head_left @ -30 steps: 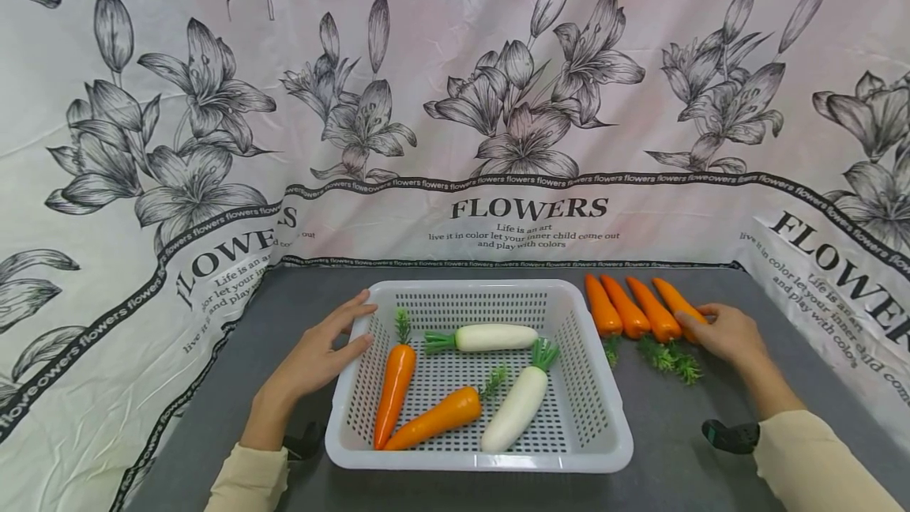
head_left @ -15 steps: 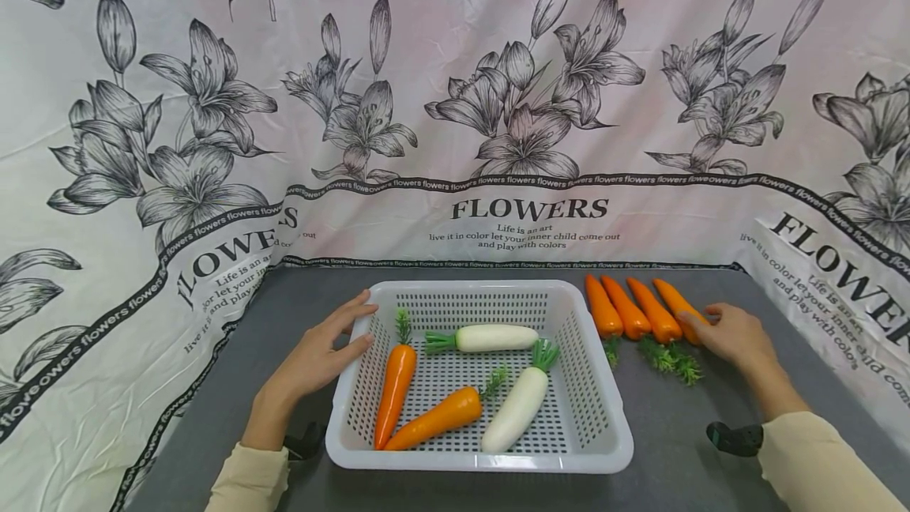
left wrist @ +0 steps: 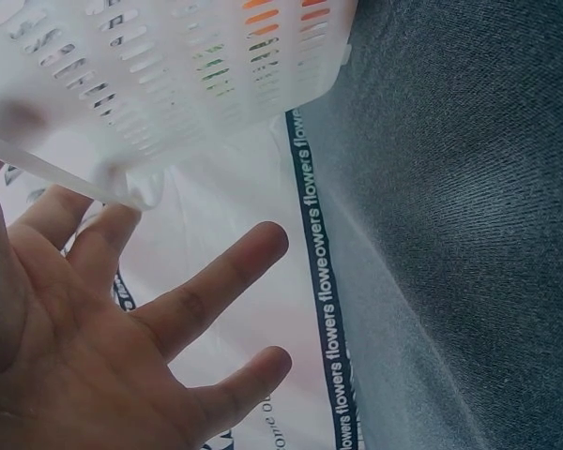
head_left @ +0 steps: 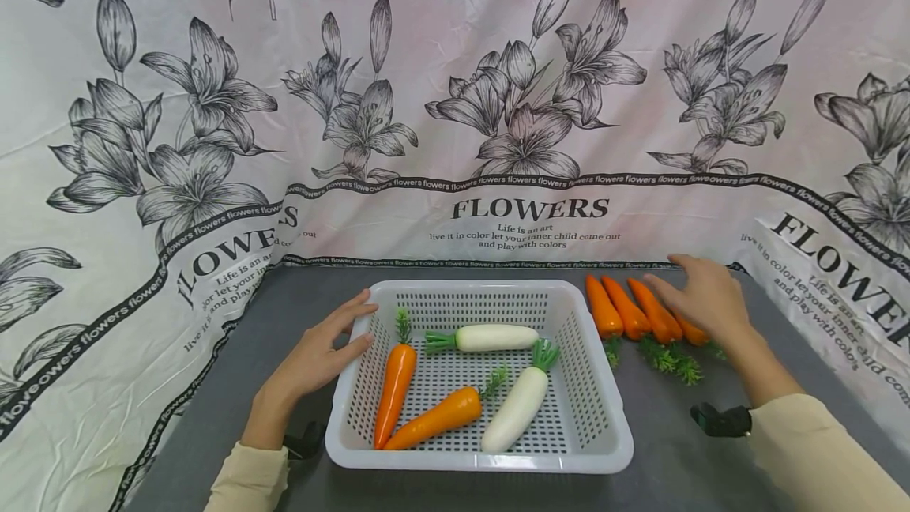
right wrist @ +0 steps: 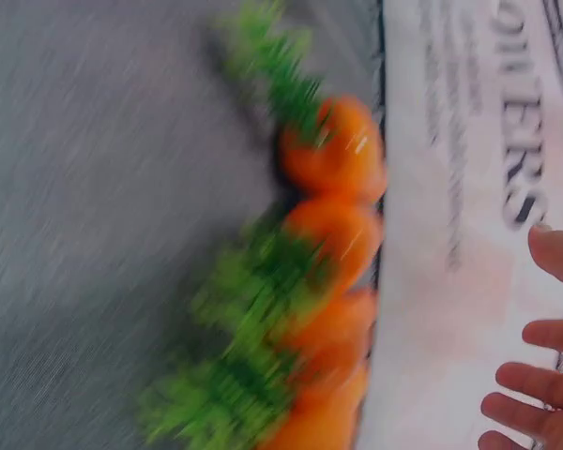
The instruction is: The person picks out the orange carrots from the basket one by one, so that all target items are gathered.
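My left hand (head_left: 316, 358) rests at the left rim of a white perforated plastic basket (head_left: 469, 461), with index finger and thumb at its edge. In the left wrist view, two lower fingers (left wrist: 230, 277) extend straight, apart from the basket. Inside lie two orange carrots (head_left: 395, 393) and two white radishes (head_left: 516, 409) with green tops. My right hand (head_left: 711, 299), fingers extended, hovers over the far-right carrot (head_left: 691, 330) and partly hides it. That carrot ends a row of several carrots (head_left: 629, 310) right of the basket, leafy tops towards me. Nothing shows in the right hand.
The grey table (head_left: 661, 449) extends around the basket. A white flower-print cloth (head_left: 526, 227) stands behind and along both sides. Leafy carrot tops (head_left: 668, 360) stick out in front of the row. A dark device (head_left: 720, 419) sits at my right wrist.
My right hand has left the far-right carrot, where its fingertips were, and moved up and away towards the back cloth, spreading its fingers. The left hand, basket and vegetables look unmoved.
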`<state>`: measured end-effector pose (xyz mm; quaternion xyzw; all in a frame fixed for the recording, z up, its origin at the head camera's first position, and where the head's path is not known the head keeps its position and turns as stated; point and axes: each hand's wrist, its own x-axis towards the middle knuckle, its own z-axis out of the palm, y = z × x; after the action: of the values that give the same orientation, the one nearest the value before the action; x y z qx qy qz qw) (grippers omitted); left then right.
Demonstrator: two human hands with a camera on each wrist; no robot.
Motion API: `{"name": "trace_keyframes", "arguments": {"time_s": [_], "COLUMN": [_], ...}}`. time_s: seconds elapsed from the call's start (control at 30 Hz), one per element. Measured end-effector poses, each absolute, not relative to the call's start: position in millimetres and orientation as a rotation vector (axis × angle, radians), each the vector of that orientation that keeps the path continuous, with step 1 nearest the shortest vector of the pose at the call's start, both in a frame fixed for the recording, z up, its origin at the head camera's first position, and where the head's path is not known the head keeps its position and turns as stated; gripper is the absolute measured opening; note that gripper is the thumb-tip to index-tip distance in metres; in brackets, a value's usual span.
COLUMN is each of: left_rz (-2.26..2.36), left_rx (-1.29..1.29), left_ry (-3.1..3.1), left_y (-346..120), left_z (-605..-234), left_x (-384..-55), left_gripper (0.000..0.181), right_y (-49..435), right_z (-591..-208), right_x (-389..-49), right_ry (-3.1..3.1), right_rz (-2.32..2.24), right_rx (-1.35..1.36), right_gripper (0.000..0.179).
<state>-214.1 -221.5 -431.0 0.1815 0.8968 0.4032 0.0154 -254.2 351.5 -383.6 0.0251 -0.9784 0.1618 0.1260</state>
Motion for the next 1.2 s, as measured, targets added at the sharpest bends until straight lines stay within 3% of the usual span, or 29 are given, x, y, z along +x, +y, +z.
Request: {"name": "trace_keyframes", "arguments": {"time_s": [0.47, 1.2], "left_rz": [1.287, 1.271], "left_rx": [0.54, 0.544], "left_ry": [2.76, 2.76], "left_y": [-222, -221], "left_z": [-430, -431], "left_x": [-214, -215], "left_gripper": [0.057, 0.057], "right_y": [261, 155], "right_z": [-351, -348], "right_x": [-249, -243], "right_ry": [-2.732, -2.791], "right_rz": [0.646, 0.789], "right_rx": [0.736, 1.2], "right_gripper": [0.061, 0.052]}}
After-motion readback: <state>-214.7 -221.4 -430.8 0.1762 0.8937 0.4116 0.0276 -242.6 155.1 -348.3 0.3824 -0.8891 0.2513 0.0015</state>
